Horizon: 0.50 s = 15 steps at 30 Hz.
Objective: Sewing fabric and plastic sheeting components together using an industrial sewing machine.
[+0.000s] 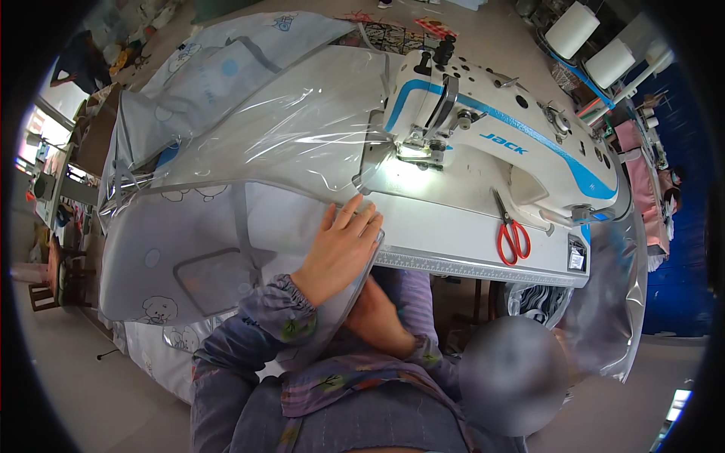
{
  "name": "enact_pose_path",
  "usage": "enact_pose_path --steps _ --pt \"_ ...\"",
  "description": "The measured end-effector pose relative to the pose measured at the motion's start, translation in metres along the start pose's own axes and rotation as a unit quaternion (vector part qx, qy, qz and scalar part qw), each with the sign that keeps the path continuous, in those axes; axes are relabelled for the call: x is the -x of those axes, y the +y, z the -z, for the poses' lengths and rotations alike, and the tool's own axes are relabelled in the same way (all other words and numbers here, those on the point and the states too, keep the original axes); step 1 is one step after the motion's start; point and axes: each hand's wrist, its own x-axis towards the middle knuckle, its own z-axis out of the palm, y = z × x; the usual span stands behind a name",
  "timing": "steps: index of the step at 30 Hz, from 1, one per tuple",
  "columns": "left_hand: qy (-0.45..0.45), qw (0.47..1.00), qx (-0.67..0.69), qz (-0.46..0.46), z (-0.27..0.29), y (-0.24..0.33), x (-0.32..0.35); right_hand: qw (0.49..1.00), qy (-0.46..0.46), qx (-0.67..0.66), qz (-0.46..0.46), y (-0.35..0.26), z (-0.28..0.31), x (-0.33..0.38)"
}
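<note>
My left hand [341, 253] lies on a pale grey fabric panel [208, 245] with grey trim and printed cartoon animals. Its fingers are stretched out, the tips near the panel's upper right corner at the table's front edge. My right hand [375, 315] is lower down, beside the panel's hanging edge; its fingers are hidden behind the fabric. Beyond them, a white and blue sewing machine [498, 128] stands on the table, with its lamp lighting the needle area. No fabric is seen under its needle.
Red-handled scissors [514, 240] lie right of the needle area, behind a ruler strip [445, 266] along the table's front edge. Clear plastic sheeting [294, 128] and more printed fabric [196, 83] cover the left. Thread cones [572, 30] stand far right. A blurred round shape [513, 375] is at lower right.
</note>
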Motion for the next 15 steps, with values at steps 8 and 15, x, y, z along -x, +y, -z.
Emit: enact_pose_path --steps 8,15 --pt "-0.002 0.991 0.130 0.009 -0.008 -0.021 -0.009 0.988 0.082 0.104 0.077 -0.086 -0.013 -0.034" --pt "-0.029 0.991 0.129 -0.004 -0.007 -0.028 -0.018 0.968 0.140 0.170 0.118 -0.120 0.004 -0.058"
